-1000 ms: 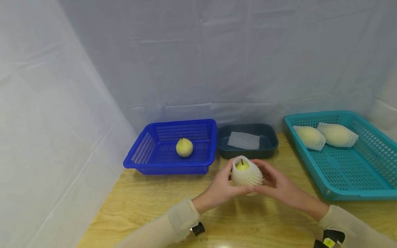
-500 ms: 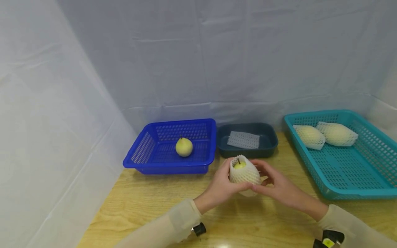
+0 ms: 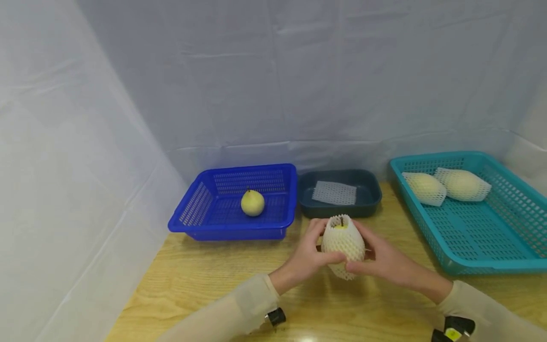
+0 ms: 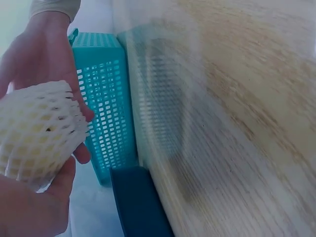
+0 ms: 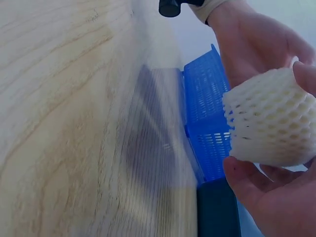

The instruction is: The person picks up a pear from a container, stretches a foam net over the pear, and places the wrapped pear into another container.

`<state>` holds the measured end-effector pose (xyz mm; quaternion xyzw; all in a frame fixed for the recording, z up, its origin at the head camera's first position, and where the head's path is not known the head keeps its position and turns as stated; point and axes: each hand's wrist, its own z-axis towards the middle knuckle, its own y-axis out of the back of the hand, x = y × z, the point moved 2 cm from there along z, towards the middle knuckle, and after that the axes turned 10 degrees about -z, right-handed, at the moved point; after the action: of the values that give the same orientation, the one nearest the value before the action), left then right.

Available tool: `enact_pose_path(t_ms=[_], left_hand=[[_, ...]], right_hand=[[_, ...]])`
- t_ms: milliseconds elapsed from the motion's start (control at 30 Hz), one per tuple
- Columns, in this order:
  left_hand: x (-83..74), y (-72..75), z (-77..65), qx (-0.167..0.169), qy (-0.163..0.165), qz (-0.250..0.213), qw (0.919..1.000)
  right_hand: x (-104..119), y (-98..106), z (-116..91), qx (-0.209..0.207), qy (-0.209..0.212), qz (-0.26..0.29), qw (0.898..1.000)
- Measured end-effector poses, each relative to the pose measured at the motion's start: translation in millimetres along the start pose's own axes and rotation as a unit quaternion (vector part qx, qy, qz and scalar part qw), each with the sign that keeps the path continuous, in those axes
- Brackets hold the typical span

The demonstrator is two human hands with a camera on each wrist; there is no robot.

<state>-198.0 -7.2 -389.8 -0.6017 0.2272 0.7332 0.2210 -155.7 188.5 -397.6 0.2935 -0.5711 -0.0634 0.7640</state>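
Note:
A yellow-green pear point(image 3: 340, 227) sits inside a white foam net sleeve point(image 3: 344, 244), its stem showing at the open top. My left hand point(image 3: 308, 255) grips it from the left, with the thumb across the front. From the right, my right hand point(image 3: 384, 259) holds the same wrapped pear, thumb low on the net. Both hands keep it above the wooden table. In the left wrist view the net point(image 4: 42, 133) covers the fruit between the two hands. The right wrist view shows the net's open-mesh lower end point(image 5: 271, 118).
At the left is a blue basket point(image 3: 237, 234) with one bare pear point(image 3: 252, 203). A dark tray point(image 3: 342, 211) holds flat foam netting point(image 3: 334, 193). On the right, a teal basket point(image 3: 466, 259) contains two net-wrapped pears point(image 3: 463, 185). White sheeting point(image 3: 273, 85) stands behind.
The wrapped pear has been turned more upright and shifted slightly right. The net now reaches higher around the stem, and its lower end shows below the thumbs, which have moved apart.

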Motion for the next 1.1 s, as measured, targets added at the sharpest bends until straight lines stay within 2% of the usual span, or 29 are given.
enact_pose_path(t_ms=[133,367,600,800,933,1100], left_hand=[[0.1,-3.2,2.6,0.001,-0.002,0.008,1.0],[3.1,-12.6,10.0,0.014,0.03,-0.072,0.9969],[1.0,-22.3,15.3,0.022,0.029,-0.087,0.9956],[-0.3,-31.7,22.0,0.026,0.017,-0.114,0.9931],[1.6,-39.6,27.6,0.025,0.013,-0.104,0.9942],[4.6,-53.0,35.6,0.031,0.036,-0.079,0.9957]], right_hand=[[2,1,-2,-0.009,-0.016,0.005,1.0],[8,9,-7,-0.057,-0.089,-0.009,0.994],[16,26,-11,-0.081,-0.117,-0.045,0.989],[32,51,-17,-0.088,-0.138,-0.11,0.98],[37,75,-17,-0.08,-0.153,-0.14,0.975],[38,107,-15,-0.052,-0.175,-0.182,0.966]])
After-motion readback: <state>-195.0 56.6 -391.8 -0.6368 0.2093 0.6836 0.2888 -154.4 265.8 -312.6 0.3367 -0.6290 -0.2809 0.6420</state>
